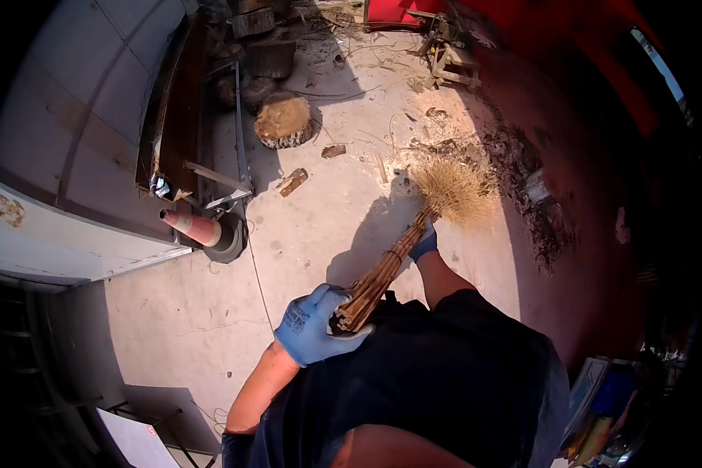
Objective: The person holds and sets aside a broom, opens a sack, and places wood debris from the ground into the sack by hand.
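Note:
A broom [388,273] of bundled stalks lies slantwise in front of my body, its bushy straw head [456,191] pointing away to the right. My left hand [313,324], in a blue glove, cups the cut butt ends of the stalks, with thumb and fingers on either side of them. Further up, my right hand [423,240], also gloved in blue, grips the bundle just below the straw head. The stalks partly hide the fingers of that hand.
Wood chips and bark [515,168] litter the concrete floor beyond the broom. A log stump [284,119], wood pieces [292,182] and a traffic cone [199,228] stand or lie to the left. A small wooden stand [454,66] is at the back.

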{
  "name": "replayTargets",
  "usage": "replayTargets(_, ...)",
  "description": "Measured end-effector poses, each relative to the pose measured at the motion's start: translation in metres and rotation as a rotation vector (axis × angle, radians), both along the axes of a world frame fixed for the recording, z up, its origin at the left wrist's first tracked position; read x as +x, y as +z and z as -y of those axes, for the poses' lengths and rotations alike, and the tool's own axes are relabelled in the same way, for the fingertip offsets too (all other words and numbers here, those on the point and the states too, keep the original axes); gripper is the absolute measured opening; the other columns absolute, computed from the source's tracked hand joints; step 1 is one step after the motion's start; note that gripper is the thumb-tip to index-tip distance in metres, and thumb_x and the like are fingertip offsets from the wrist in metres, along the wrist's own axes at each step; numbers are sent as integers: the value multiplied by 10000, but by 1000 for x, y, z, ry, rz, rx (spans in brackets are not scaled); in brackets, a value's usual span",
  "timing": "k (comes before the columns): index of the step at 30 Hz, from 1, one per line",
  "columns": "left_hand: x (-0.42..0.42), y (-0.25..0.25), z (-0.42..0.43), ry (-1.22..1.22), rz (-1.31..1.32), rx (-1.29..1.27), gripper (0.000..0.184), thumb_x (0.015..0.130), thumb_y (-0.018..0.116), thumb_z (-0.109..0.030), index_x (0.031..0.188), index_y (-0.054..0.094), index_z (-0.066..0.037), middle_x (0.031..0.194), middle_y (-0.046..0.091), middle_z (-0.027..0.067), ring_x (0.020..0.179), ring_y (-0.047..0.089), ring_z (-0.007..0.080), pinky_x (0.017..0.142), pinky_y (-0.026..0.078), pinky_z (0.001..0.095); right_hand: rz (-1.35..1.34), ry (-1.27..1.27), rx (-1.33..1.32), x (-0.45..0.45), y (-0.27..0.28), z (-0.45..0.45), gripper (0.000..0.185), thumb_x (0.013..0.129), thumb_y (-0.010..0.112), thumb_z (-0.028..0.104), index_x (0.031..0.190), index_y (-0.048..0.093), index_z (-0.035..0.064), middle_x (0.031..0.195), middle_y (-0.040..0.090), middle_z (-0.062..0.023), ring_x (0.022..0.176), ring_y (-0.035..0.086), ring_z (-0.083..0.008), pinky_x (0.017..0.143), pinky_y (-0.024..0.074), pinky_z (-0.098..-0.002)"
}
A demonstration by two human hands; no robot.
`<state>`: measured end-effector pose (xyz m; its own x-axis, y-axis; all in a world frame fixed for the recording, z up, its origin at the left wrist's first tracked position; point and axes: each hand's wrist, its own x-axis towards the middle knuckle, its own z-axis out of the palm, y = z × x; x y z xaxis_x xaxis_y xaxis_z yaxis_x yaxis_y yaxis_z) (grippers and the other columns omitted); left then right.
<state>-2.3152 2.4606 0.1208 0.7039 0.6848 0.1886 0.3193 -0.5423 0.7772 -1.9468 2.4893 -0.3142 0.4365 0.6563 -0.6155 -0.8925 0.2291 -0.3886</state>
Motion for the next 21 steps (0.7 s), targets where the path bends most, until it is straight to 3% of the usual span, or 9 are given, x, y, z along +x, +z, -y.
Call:
replayTargets(3,-15,3,18,83,148,126,530,606,860,-230,1002,576,-22,969,646,177,838,671,304,746,540,340,-198,141,20,-16,49,5,326,905,543,462,963,588,145,811,577,-72,741,593,-294,680,521,-484)
replayTargets(4,-32,-1,30,179,207,111,494,621,827,-165,1009,567,-4,993,648,200,867,671,310,782,535,342,-178,171,211,-44,106,14,246,916,561,350,861,573,110,801,588,-80,748,594,-278,688,525,-446)
replayTargets(6,-72,-17,72,426,391,-11,407,687,697,-80,1046,527,6,1004,599,182,933,626,303,835,509,377,-250,239,191,-73,106,24,236,912,572,345,865,566,115,807,597,-79,742,595,-277,695,523,-442)
replayTargets(7,-92,-24,98,560,436,-36,374,725,663,-114,1041,507,9,1000,547,161,930,597,298,849,496,407,-310,305,187,-85,106,28,227,908,582,341,869,559,119,813,605,-78,736,596,-277,702,522,-437)
replayTargets(9,-123,-32,162,713,406,61,424,851,630,-327,1082,502,4,1026,542,155,924,564,275,827,472,387,-284,310,58,-125,154,51,235,904,586,359,905,557,126,796,616,-73,715,598,-263,713,519,-427)
replayTargets(10,-129,-29,194,779,369,131,453,868,605,-357,1103,498,16,1030,537,160,939,549,275,852,456,398,-291,345,5,-143,173,63,232,897,601,356,922,556,130,791,616,-65,715,598,-252,711,519,-416)
replayTargets(14,-157,-66,346,1096,307,184,402,932,463,-250,1194,470,55,1153,510,180,1027,530,306,967,402,428,-338,623,-110,-212,140,120,213,872,646,320,931,549,140,805,613,-62,724,605,-231,703,521,-407)
replayTargets(15,-143,-63,374,1339,221,294,403,942,411,-311,1072,519,55,992,533,154,910,538,262,867,434,396,-377,718,-143,-235,122,138,207,863,657,307,923,551,139,803,611,-61,719,606,-232,697,522,-410)
replayTargets(21,-92,-20,475,1623,43,393,405,942,398,-326,1028,520,50,947,521,143,874,527,250,828,429,388,-513,1327,-264,-376,205,300,251,806,707,244,967,546,139,783,584,-37,767,608,-183,692,558,-383)
